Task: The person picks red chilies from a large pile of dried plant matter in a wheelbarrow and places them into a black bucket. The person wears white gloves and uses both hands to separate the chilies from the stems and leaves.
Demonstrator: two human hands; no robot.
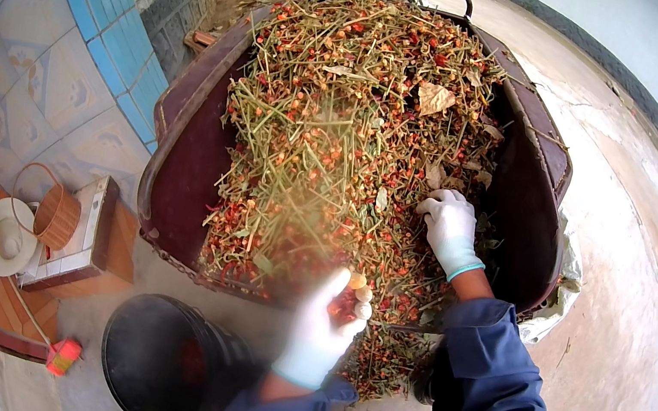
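A heap of dried plant stems mixed with red pieces (pixel 328 133) fills a maroon metal cart bed (pixel 194 170). My left hand (pixel 324 329), in a white glove, is over the cart's near edge, its fingers curled towards the thumb; red bits show between them, and its outline is slightly blurred. My right hand (pixel 449 226), gloved in white with a teal cuff, rests on the right part of the heap with fingers bent down; whether it grips anything is hidden. Dry leaves (pixel 435 99) lie on the heap. A black bucket (pixel 158 366) stands below left, with something red inside.
At the left are a wicker basket (pixel 58 217), a pale hat (pixel 7 238) and a low tiled ledge (pixel 80 249). A stick with a red-orange end (pixel 63 356) lies nearby. Spilled stems (pixel 385 358) lie below the cart. A pale sheet (pixel 558 296) is beside its right corner.
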